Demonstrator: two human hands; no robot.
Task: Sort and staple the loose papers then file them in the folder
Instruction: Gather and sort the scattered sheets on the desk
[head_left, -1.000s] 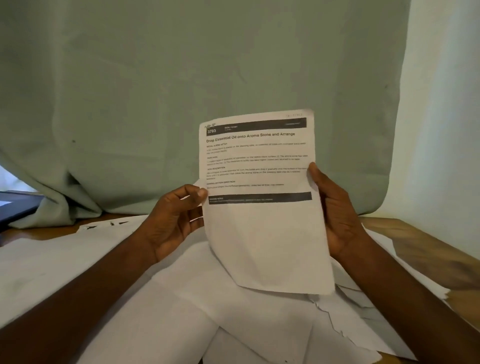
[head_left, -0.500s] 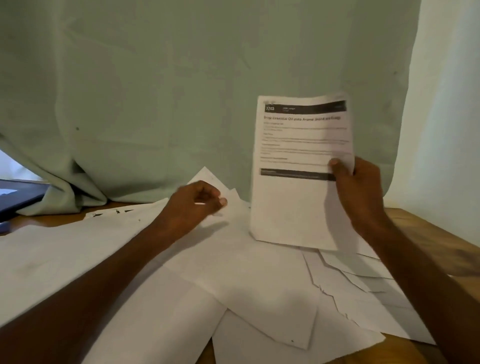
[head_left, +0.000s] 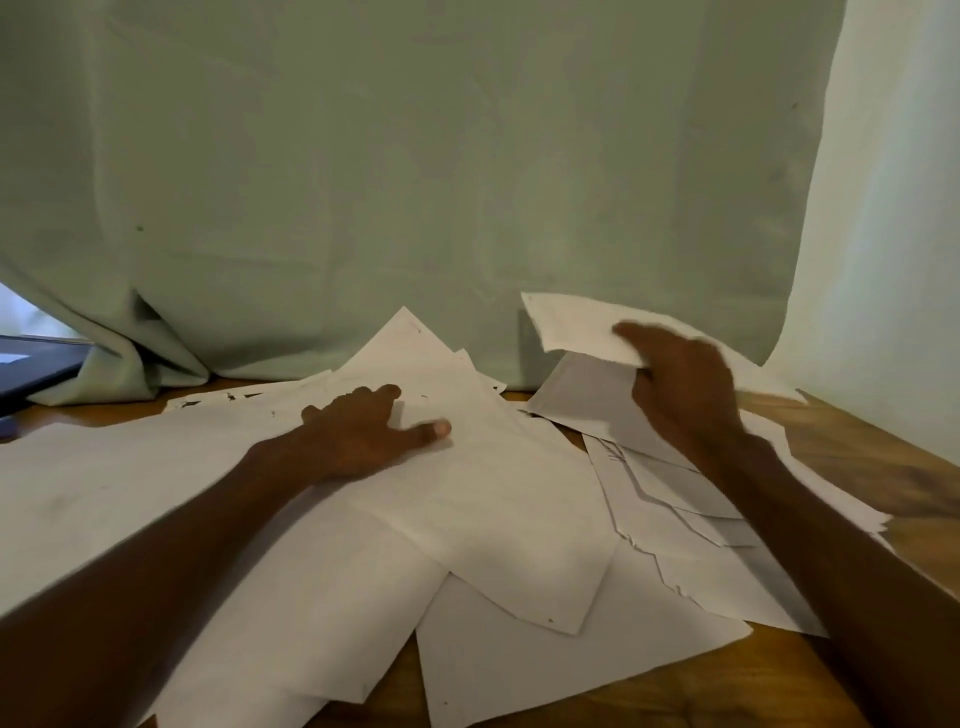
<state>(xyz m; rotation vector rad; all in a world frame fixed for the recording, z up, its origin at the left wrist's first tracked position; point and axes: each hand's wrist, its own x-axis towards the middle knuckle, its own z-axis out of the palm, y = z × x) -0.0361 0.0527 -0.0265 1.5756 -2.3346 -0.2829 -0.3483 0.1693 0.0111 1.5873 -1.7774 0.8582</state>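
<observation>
Several loose white papers (head_left: 509, 525) lie scattered and overlapping across the wooden table (head_left: 852, 452). My left hand (head_left: 363, 431) rests flat on the pile's top sheet, fingers spread. Over the table's back right, my right hand (head_left: 680, 384) grips one printed sheet (head_left: 576, 325), tilted nearly flat with its back side showing. The image is blurred around this hand. No stapler or folder is in view.
A pale green cloth (head_left: 415, 171) hangs as a backdrop behind the table. A dark flat object (head_left: 31, 369) sits at the far left edge. A white wall (head_left: 893, 234) stands at the right. Bare wood shows at the right and front edges.
My right hand has carried the printed sheet from upright in front of me down and right, tilting it flat. My left hand let go of it and dropped onto the pile.
</observation>
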